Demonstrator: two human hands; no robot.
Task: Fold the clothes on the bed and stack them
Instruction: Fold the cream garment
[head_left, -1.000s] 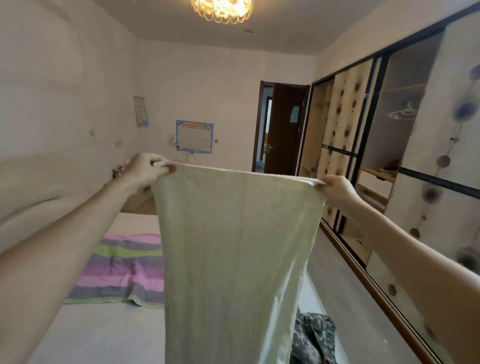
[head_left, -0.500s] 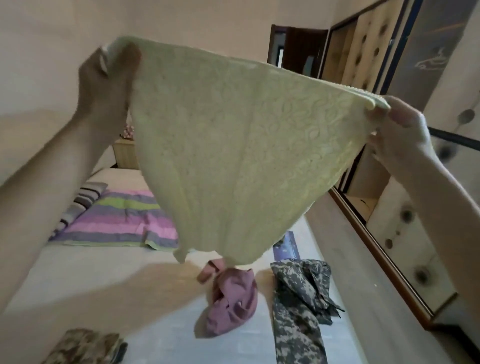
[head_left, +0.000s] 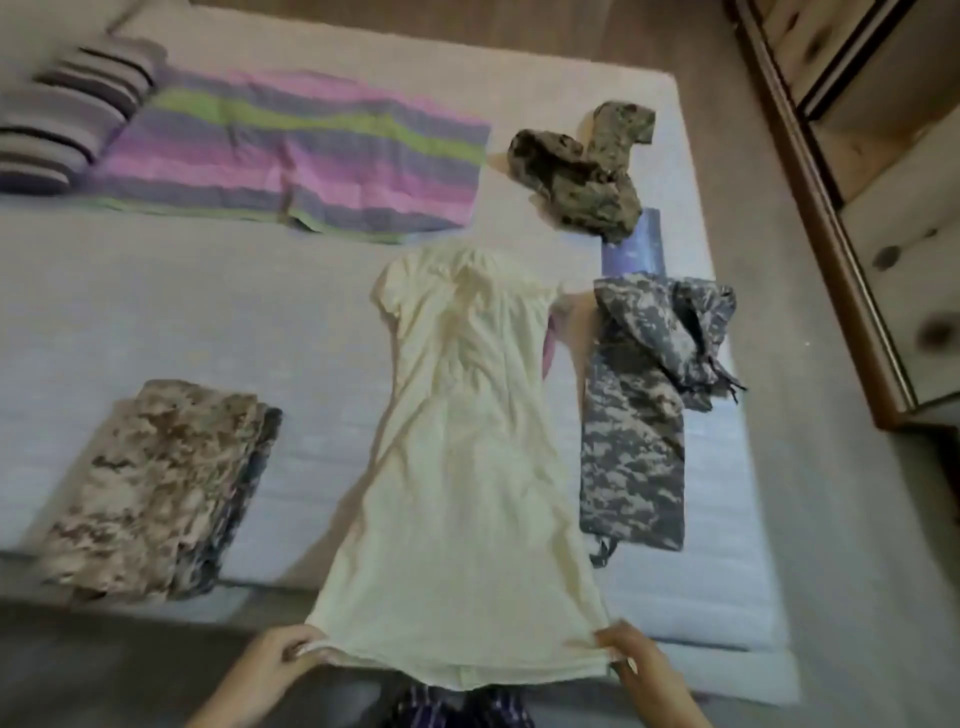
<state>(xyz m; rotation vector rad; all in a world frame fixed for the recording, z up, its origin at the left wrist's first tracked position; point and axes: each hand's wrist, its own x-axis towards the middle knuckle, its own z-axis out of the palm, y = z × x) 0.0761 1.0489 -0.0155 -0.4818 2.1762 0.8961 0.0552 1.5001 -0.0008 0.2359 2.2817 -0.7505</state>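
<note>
Nearest the camera, the hem of the cream dress (head_left: 467, 467) is pinched at its two corners. The left corner is taken by the left hand (head_left: 283, 649) and the right corner by the right hand (head_left: 631, 654), each grip closed on the fabric with fingers curled over the edge. The dress is laid lengthwise on the bed (head_left: 182, 312), hem at the near edge, neckline and short sleeves pointing away, flat but for some creases.

To its left, by the bed's near edge, a folded camouflage stack (head_left: 156, 488) is seen. At least two garments seem to be in it, though the count is left unsure by the blur. Just right of the dress, a grey camouflage garment (head_left: 639, 426) is laid half straightened, its upper part bunched. A pink garment (head_left: 549, 343) is glimpsed between the two, mostly covered by the dress. Farther off, a crumpled green-brown camouflage garment (head_left: 576, 171) is found, and beyond it a striped blanket (head_left: 301, 156).

The task is judged partly done. One stack is made, the dress is spread but not yet folded, and three garments at least are left loose.

Against the frame half a second ago, the dress is no longer held aloft by its hem. It has been lowered onto the bed, over the pink garment, and the view has been tipped downward.
</note>
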